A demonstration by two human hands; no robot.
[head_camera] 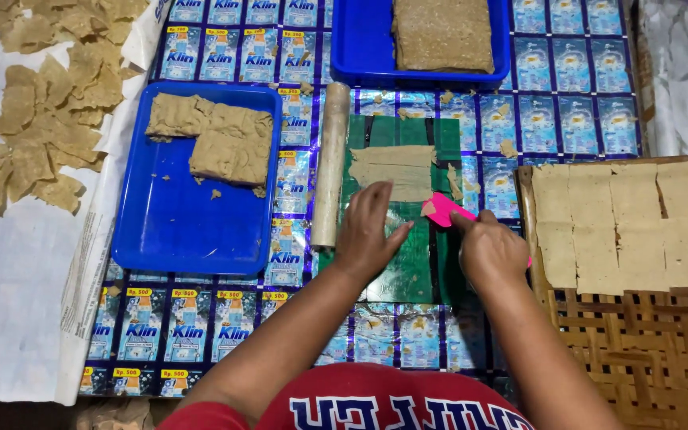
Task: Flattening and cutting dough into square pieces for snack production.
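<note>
My left hand [368, 232] rests flat on a green cutting mat [408, 263], fingers spread, just below a thin tan sheet of dough [393, 169]. To its right, my right hand [491, 251] grips a pink plastic scraper [443, 210] whose blade points toward the dough sheet's lower right corner. A dough-coated rolling pin [331, 163] lies upright along the mat's left edge, touching the left hand's side.
A blue tray [177, 231] at left holds dough slabs [216, 139]. Another blue tray [360, 48] at top carries a thick dough block [443, 33]. A woven bamboo rack [639, 334] at right bears cut dough squares [631, 219]. Loose dried pieces [33, 111] lie on paper far left.
</note>
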